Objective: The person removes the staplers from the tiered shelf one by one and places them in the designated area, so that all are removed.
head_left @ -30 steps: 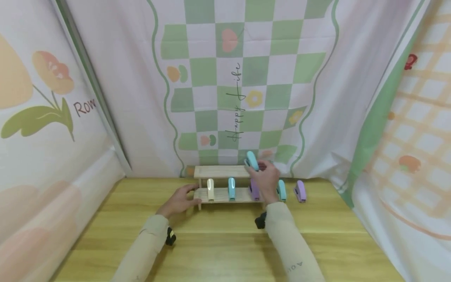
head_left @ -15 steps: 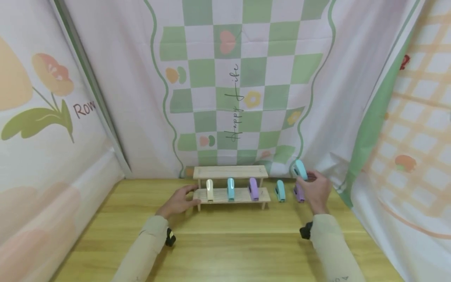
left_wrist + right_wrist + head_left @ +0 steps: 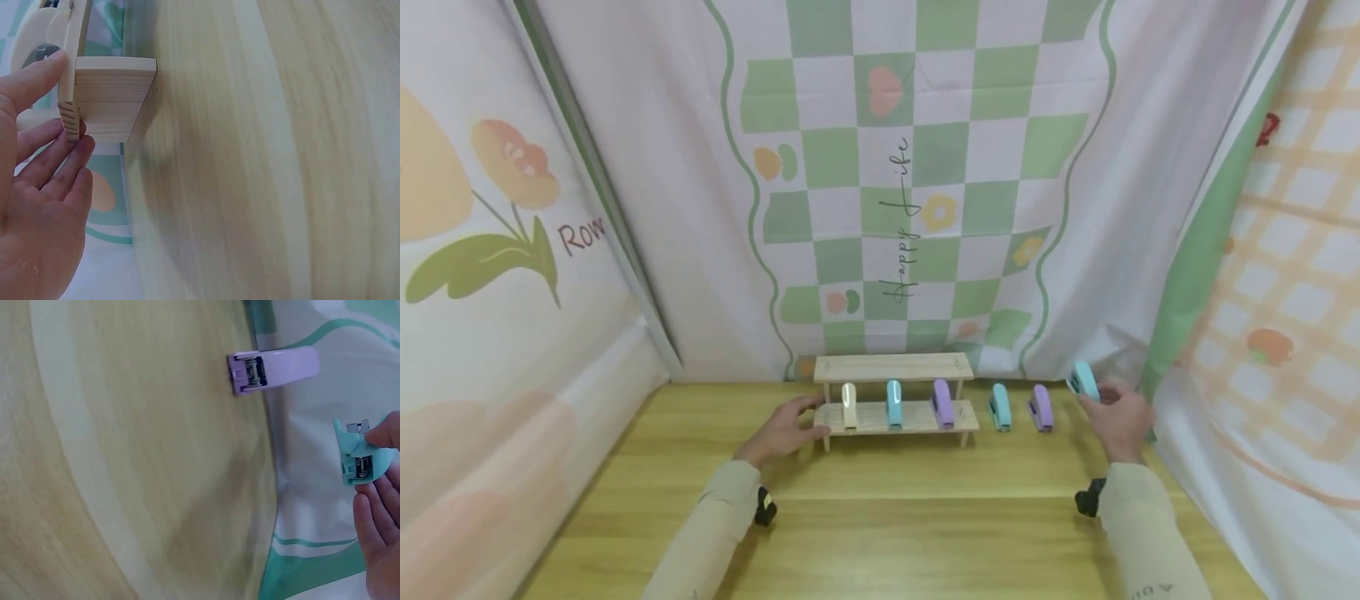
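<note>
My right hand [image 3: 1122, 421] pinches a teal stapler [image 3: 1083, 381] between thumb and fingers, above the table's right back part. In the right wrist view the stapler's spring [image 3: 363, 467] faces the camera. My left hand [image 3: 780, 431] grips the left end of a two-tier wooden rack [image 3: 893, 367], thumb against the lower board and fingers at its end. On the lower tier stand a cream stapler [image 3: 849, 406], a blue stapler [image 3: 894, 404] and a purple stapler [image 3: 943, 404]. Right of the rack, another teal stapler [image 3: 1000, 407] and a second purple stapler [image 3: 1041, 408] stand on the table.
The wood-grain table [image 3: 880, 533] reaches back to a checked cloth [image 3: 910, 167] hanging behind the rack. Patterned curtains [image 3: 1262, 275] close in both sides, the right one near my right hand.
My right hand has carried the teal stapler from above the rack's right end rightward and lower, past the two staplers on the table. The left hand stays at the rack.
</note>
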Motion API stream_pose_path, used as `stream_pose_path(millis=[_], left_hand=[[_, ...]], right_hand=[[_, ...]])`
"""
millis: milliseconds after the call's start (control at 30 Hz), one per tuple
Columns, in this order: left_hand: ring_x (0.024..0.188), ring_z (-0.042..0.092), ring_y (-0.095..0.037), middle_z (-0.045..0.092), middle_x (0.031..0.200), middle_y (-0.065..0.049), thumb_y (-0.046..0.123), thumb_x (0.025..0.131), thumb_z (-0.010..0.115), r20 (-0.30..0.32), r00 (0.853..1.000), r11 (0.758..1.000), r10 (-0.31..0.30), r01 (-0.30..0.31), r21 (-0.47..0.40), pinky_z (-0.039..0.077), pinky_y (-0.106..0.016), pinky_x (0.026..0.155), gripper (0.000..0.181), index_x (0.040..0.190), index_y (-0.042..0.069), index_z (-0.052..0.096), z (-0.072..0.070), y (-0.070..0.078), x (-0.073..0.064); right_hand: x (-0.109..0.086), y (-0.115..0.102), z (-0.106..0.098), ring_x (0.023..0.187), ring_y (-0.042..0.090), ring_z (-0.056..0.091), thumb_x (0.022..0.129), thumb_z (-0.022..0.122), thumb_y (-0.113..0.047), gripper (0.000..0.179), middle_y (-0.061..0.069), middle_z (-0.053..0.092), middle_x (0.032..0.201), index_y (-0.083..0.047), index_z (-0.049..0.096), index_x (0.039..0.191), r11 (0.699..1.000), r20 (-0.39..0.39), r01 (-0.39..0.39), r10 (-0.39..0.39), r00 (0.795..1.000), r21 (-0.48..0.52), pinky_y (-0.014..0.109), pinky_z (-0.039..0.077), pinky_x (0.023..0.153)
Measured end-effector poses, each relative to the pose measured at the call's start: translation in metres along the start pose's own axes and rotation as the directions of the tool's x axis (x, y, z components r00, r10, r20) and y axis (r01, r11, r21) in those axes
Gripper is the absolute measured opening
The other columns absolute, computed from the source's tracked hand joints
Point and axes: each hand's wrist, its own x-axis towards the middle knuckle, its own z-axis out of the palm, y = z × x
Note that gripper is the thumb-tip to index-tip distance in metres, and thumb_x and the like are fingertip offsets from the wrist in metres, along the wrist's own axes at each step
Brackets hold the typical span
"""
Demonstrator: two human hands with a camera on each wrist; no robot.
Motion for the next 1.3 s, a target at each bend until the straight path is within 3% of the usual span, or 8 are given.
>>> stream_pose_path(millis=[100, 167, 200, 367, 600, 900, 1133, 1300], left_hand=[[0.153, 0.04, -0.046, 0.045, 0.164, -0.02, 0.03, 0.099, 0.076, -0.005, 1.0, 1.0, -0.006, 0.006, -0.001, 0.033, -0.064, 0.127, 0.072, 0.157, 0.001, 0.046, 0.0, 0.0, 0.0], [0.153, 0.04, -0.046, 0.046, 0.164, -0.019, 0.031, 0.099, 0.076, -0.008, 1.0, 1.0, -0.008, 0.008, 0.001, 0.033, -0.064, 0.127, 0.071, 0.157, 0.002, 0.046, 0.0, 0.0, 0.0], [0.153, 0.04, -0.046, 0.046, 0.164, -0.019, 0.032, 0.099, 0.076, -0.01, 1.0, 1.0, -0.007, 0.007, 0.002, 0.034, -0.064, 0.127, 0.071, 0.157, 0.003, 0.046, 0.0, -0.001, 0.0], [0.152, 0.041, -0.045, 0.047, 0.164, -0.019, 0.035, 0.099, 0.076, -0.009, 1.0, 1.0, 0.009, -0.009, 0.014, 0.035, -0.064, 0.126, 0.072, 0.157, 0.003, 0.047, 0.001, -0.006, 0.002], [0.153, 0.041, -0.044, 0.047, 0.164, -0.018, 0.036, 0.099, 0.076, -0.012, 1.0, 1.0, 0.007, -0.007, 0.011, 0.034, -0.063, 0.127, 0.073, 0.158, 0.004, 0.046, 0.001, -0.007, 0.002], [0.154, 0.04, -0.043, 0.046, 0.165, -0.016, 0.037, 0.099, 0.075, 0.003, 1.0, 1.0, -0.003, 0.003, 0.022, 0.034, -0.061, 0.128, 0.074, 0.159, 0.006, 0.045, 0.001, -0.005, 0.003], [0.152, 0.041, -0.045, 0.046, 0.164, -0.018, 0.032, 0.1, 0.075, -0.005, 1.0, 0.999, -0.013, 0.013, 0.034, 0.035, -0.063, 0.126, 0.071, 0.158, 0.004, 0.046, 0.001, 0.0, 0.001], [0.152, 0.041, -0.046, 0.045, 0.165, -0.02, 0.032, 0.101, 0.074, -0.002, 1.0, 0.999, -0.016, 0.016, 0.044, 0.035, -0.064, 0.126, 0.073, 0.159, 0.001, 0.043, -0.002, 0.004, -0.002]], right_hand=[[-0.001, 0.005, 0.0, 0.096, 0.028, 0.07, 0.092, 0.081, -0.022, 0.044, 0.029, 0.073, 0.125, 0.004, 0.071, 0.126, 0.999, 0.058, -0.043, 0.044, 0.997, -0.013, 0.051, 0.05, 0.1], [-0.003, 0.008, 0.0, 0.112, 0.045, 0.065, 0.093, 0.08, -0.022, 0.045, 0.031, 0.071, 0.126, 0.006, 0.069, 0.127, 0.998, 0.087, -0.057, 0.057, 0.995, -0.006, 0.063, 0.042, 0.108], [-0.004, 0.01, 0.0, 0.113, 0.046, 0.064, 0.093, 0.08, -0.022, 0.045, 0.032, 0.071, 0.127, 0.006, 0.069, 0.127, 0.998, 0.098, -0.058, 0.058, 0.993, -0.003, 0.066, 0.038, 0.11], [-0.005, 0.017, 0.004, 0.117, 0.049, 0.06, 0.093, 0.079, -0.019, 0.043, 0.032, 0.07, 0.127, 0.006, 0.07, 0.126, 0.998, 0.113, -0.056, 0.058, 0.992, -0.022, 0.069, 0.027, 0.117], [-0.006, 0.017, 0.005, 0.117, 0.05, 0.06, 0.094, 0.077, -0.021, 0.045, 0.032, 0.071, 0.124, 0.009, 0.069, 0.127, 0.995, 0.142, -0.081, 0.089, 0.986, -0.064, 0.067, 0.033, 0.114], [-0.009, 0.021, 0.004, 0.117, 0.051, 0.057, 0.093, 0.076, -0.02, 0.042, 0.033, 0.071, 0.123, 0.009, 0.07, 0.122, 0.992, 0.164, -0.091, 0.104, 0.981, -0.085, 0.068, 0.031, 0.114], [-0.01, 0.027, 0.005, 0.118, 0.053, 0.058, 0.09, 0.078, -0.02, 0.043, 0.031, 0.074, 0.118, 0.01, 0.071, 0.12, 0.992, 0.146, -0.106, 0.116, 0.983, -0.07, 0.065, 0.037, 0.112], [-0.01, 0.026, 0.005, 0.122, 0.052, 0.058, 0.093, 0.077, -0.026, 0.05, 0.032, 0.07, 0.127, 0.01, 0.068, 0.126, 0.991, 0.161, -0.115, 0.124, 0.979, -0.065, 0.066, 0.035, 0.116]])
